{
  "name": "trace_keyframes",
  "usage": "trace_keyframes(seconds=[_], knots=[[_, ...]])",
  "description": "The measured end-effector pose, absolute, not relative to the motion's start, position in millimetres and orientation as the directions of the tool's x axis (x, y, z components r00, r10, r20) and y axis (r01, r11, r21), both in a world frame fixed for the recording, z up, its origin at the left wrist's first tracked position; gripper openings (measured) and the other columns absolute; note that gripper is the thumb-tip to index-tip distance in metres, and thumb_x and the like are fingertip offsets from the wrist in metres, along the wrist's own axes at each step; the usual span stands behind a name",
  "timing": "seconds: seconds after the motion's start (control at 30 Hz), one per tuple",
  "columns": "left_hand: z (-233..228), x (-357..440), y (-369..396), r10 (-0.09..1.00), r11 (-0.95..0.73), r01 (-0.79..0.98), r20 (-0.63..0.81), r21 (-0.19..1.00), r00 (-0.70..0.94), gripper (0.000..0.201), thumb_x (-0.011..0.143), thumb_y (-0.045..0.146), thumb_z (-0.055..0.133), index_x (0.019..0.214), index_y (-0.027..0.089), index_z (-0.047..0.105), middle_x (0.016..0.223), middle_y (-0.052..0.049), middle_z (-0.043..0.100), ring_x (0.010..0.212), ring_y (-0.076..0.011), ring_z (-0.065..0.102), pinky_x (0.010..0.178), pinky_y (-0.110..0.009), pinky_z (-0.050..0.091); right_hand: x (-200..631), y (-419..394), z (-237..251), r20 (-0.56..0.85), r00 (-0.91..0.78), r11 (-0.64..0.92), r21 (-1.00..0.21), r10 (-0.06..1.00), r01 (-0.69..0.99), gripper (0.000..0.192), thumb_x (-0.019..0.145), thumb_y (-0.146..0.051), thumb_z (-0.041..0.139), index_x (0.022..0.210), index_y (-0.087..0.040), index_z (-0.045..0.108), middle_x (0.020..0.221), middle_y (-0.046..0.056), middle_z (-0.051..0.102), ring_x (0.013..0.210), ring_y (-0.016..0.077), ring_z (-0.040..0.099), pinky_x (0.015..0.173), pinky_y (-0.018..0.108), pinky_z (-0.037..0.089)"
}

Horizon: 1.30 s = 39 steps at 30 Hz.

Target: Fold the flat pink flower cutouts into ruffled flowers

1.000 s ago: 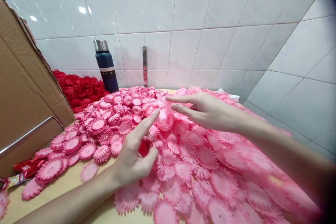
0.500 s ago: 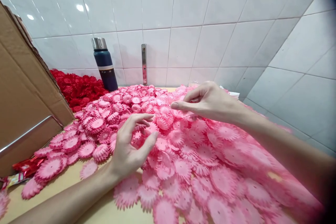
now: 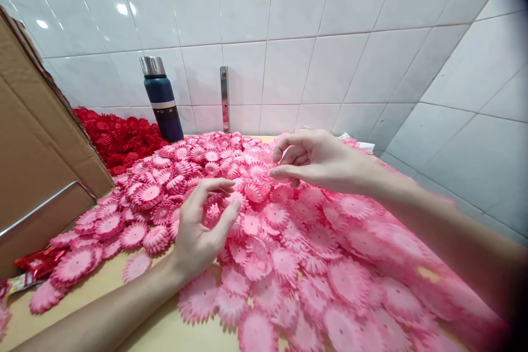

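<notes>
Your left hand hovers at centre frame over the pink flowers heaped across the table — thumb and fingers curled apart, holding nothing. Your right hand, upper middle, is loosely curled; whether it pinches a flower I cannot tell. They look light, thin and floppy — pinch one by its petal edge.
</notes>
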<state>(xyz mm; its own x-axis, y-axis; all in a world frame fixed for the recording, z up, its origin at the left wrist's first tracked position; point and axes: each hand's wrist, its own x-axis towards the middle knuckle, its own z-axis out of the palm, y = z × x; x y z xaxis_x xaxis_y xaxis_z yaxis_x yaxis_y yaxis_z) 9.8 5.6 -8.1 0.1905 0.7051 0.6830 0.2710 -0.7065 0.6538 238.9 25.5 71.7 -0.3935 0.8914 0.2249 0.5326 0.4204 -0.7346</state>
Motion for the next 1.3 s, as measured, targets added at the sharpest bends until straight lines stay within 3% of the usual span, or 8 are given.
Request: trace_keyframes(seconds=[0.23,0.37,0.43,0.6,0.77,0.87,1.17,1.3], knots=[[-7.9,10.4,7.3,0.697,-0.716,0.254,0.684,0.65,0.214,0.022,0.086,0.013,0.059,0.107,0.021,0.057,0.097,-0.002,0.061,0.092,-0.0139,0.059,0.084,-0.027,0.049,236.2,27.7,68.9,0.415,-0.216,0.44,-0.579,0.884,0.686,0.031,0.079,-0.046,0.068,0.073,-0.022,0.049,0.043,-0.009,0.036,0.039,0.007,0.029,0.04,0.025,0.02],[-7.9,10.4,7.2,0.7,-0.714,0.245,0.679,0.656,0.219,0.022,0.087,0.013,0.059,0.107,0.02,0.057,0.096,-0.002,0.061,0.09,-0.0141,0.059,0.082,-0.028,0.049,235.2,25.5,70.9,0.501,-0.183,0.461,-0.515,0.846,0.723,0.055,0.078,-0.052,0.066,0.05,-0.021,0.031,0.043,-0.006,0.03,0.041,0.0075,0.026,0.042,0.028,0.02],[-7.7,10.6,7.4,0.7,-0.714,0.246,0.679,0.655,0.223,0.021,0.087,0.013,0.059,0.107,0.02,0.058,0.096,-0.002,0.061,0.09,-0.0143,0.06,0.082,-0.028,0.049,235.5,24.3,72.6,0.493,-0.184,0.454,-0.51,0.85,0.731,0.053,0.078,-0.053,0.065,0.045,-0.021,0.039,0.043,-0.004,0.038,0.041,0.0092,0.033,0.042,0.028,0.024],[-6.7,10.7,7.7,0.694,-0.719,0.248,0.682,0.649,0.229,0.021,0.086,0.012,0.059,0.105,0.02,0.058,0.095,-0.002,0.061,0.089,-0.0138,0.06,0.081,-0.027,0.049,239.6,26.7,71.9,0.451,-0.259,0.472,-0.463,0.854,0.75,0.014,0.08,-0.033,0.065,0.076,-0.022,0.073,0.077,0.004,0.071,0.066,0.0189,0.064,0.059,0.032,0.048],[-6.3,8.9,6.2,0.691,-0.722,0.267,0.684,0.638,0.234,0.02,0.086,0.012,0.059,0.104,0.02,0.058,0.096,-0.002,0.061,0.09,-0.014,0.06,0.083,-0.028,0.049,239.7,29.6,66.8,0.458,-0.41,0.546,-0.215,0.789,0.81,0.031,0.086,-0.026,0.054,0.116,-0.022,0.065,0.107,0.007,0.07,0.088,0.0249,0.066,0.074,0.039,0.05],[-6.7,8.6,6.0,0.689,-0.724,0.264,0.686,0.637,0.234,0.021,0.086,0.012,0.059,0.104,0.02,0.058,0.095,-0.002,0.061,0.09,-0.0139,0.06,0.082,-0.027,0.049,235.5,27.4,68.0,0.462,-0.472,0.581,-0.122,0.751,0.805,0.032,0.09,-0.022,0.046,0.118,-0.02,0.062,0.108,0.009,0.068,0.094,0.0254,0.063,0.081,0.041,0.048],[-6.5,9.7,5.8,0.692,-0.722,0.243,0.68,0.649,0.243,0.019,0.086,0.012,0.059,0.103,0.02,0.058,0.095,-0.002,0.061,0.088,-0.0146,0.06,0.08,-0.029,0.05,236.0,23.1,73.0,0.377,-0.522,0.635,-0.302,0.765,0.711,0.032,0.072,-0.002,0.047,0.09,-0.018,0.068,0.082,0.003,0.069,0.072,0.0157,0.06,0.061,0.027,0.043],[-6.3,9.6,4.7,0.687,-0.726,0.244,0.68,0.643,0.256,0.018,0.086,0.012,0.059,0.103,0.019,0.058,0.093,-0.003,0.06,0.086,-0.0144,0.059,0.078,-0.029,0.05,236.5,24.9,71.0,0.367,-0.505,0.618,-0.337,0.781,0.71,0.021,0.078,-0.007,0.046,0.077,-0.019,0.063,0.069,0.001,0.061,0.063,0.0135,0.053,0.057,0.027,0.038]])
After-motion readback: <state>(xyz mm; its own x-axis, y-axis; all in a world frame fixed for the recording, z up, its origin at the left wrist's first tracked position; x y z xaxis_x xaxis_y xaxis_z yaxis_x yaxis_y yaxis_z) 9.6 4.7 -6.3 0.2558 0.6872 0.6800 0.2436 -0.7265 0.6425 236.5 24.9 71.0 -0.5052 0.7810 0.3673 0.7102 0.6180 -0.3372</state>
